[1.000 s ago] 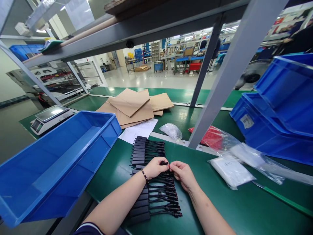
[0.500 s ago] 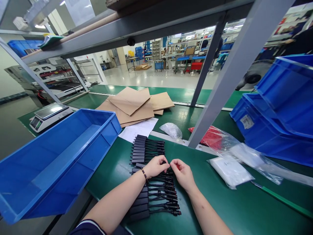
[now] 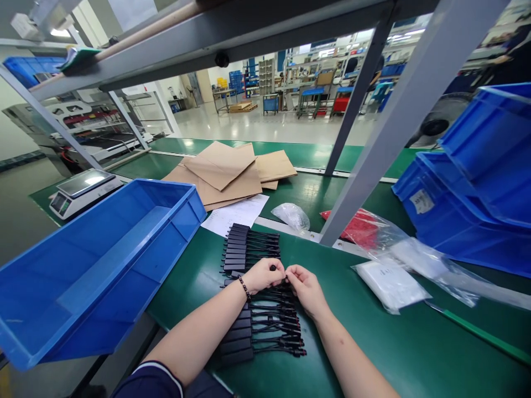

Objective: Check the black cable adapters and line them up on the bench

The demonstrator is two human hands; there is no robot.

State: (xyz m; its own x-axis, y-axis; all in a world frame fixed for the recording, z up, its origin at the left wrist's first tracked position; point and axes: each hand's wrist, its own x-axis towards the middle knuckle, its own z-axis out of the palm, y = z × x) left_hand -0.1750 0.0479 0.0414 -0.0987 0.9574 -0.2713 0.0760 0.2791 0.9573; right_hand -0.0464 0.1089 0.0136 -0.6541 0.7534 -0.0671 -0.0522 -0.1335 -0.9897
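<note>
A column of black boxy modules (image 3: 235, 255), each with short black cables and plugs, lies on the green bench top. Over the middle of it, my left hand (image 3: 262, 274) is closed around a black cable connector (image 3: 272, 267), whose round end pokes out between the fingers. My right hand (image 3: 306, 287) meets it from the right, thumb and forefinger pinched at a tiny dark piece near the left fingertips. Whether that piece is the connector's tip or a separate part is hidden by the fingers. Several of the nearer cable plugs (image 3: 296, 345) show reddish ends.
A long blue bin (image 3: 103, 265) stands left, beside a scale (image 3: 85, 190). Cardboard sheets (image 3: 224, 166) and paper (image 3: 238, 213) lie behind the modules. A clear bag (image 3: 291, 215), a bag of red pieces (image 3: 360, 229), a white packet (image 3: 390, 283) and a green-handled tool (image 3: 481, 331) lie right, near a grey post (image 3: 384, 127).
Half a second ago red showed inside my right fingers; now only a small dark bit shows at their tips. Both hands stay together over the modules. The view has shifted slightly.
</note>
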